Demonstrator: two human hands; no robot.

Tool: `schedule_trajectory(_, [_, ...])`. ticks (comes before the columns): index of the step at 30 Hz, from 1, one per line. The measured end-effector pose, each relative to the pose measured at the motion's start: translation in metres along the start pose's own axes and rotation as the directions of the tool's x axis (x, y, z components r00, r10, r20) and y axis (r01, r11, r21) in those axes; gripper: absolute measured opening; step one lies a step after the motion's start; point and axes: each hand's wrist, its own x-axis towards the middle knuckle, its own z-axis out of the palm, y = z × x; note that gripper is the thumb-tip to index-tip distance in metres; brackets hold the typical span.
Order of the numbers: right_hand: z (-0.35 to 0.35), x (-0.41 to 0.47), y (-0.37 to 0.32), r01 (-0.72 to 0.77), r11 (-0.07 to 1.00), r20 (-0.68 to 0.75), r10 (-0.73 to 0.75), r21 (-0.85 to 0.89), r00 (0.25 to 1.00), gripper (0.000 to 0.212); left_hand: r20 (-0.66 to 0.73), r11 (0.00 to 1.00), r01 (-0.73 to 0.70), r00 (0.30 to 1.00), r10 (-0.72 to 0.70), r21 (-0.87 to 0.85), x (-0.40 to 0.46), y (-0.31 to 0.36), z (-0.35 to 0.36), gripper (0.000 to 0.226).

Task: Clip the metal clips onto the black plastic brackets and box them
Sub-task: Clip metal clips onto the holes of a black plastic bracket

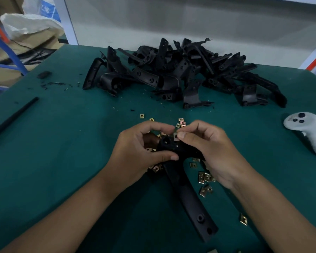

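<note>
My left hand point(140, 152) grips the upper end of a long black plastic bracket point(188, 196), whose flat arm runs down toward me over the green table. My right hand point(210, 148) pinches a small metal clip point(175, 136) between thumb and forefinger, right at the bracket's top end. Several loose brass-coloured metal clips point(205, 177) lie scattered on the table around and under both hands. A big heap of black plastic brackets point(181, 73) sits at the back of the table. No box is in view.
A white handheld controller point(306, 130) lies at the right edge of the green table point(71, 143). A thin black rod point(13, 118) lies at the left. Black plastic scraps point(44, 74) dot the far left. Sacks and cardboard stand beyond the table's left corner.
</note>
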Motion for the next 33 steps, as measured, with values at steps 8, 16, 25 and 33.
schedule_trajectory(8, [0.0,0.0,-0.004,-0.045,0.994,-0.033,0.048,0.097,0.998,0.004,-0.05,0.994,-0.108,0.993,0.109,0.029,-0.004,-0.003,0.004,0.043])
schedule_trajectory(16, [-0.003,0.0,-0.004,-0.028,0.999,0.013,0.028,-0.02,1.0,0.019,-0.044,0.988,-0.154,0.987,0.154,0.006,-0.002,-0.008,0.003,0.04])
schedule_trajectory(25, [-0.008,-0.001,-0.011,0.023,0.986,0.045,-0.016,-0.163,0.999,0.022,0.009,0.992,-0.108,0.994,0.109,-0.058,0.0,-0.008,0.004,0.038])
schedule_trajectory(33, [-0.006,-0.001,-0.005,0.06,0.985,0.023,-0.057,-0.16,0.998,0.016,0.056,0.996,-0.045,0.997,0.049,-0.073,0.001,-0.006,0.0,0.038])
